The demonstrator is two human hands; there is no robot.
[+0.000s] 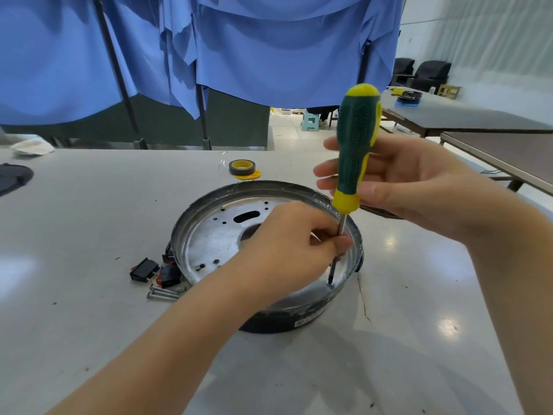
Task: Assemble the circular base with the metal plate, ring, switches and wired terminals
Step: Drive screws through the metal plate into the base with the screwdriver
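Two hands on driver [356, 151]: right hand [404, 187] wraps handle, left hand [287, 244] pinches shaft, tip at plate [215, 238] edge inside base [269, 319] mid-table. Step: screwing plate down. Next: keep vertical, turn; switches [152, 272] wait beside.

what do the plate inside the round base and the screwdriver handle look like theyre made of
Metal plate: looks like bare galvanized or zinc-coated steel, dull silver with a mottled sheen and punched holes. Screwdriver handle: probably moulded plastic with a rubbery grip, dark green with a dimpled texture and smooth yellow ends.
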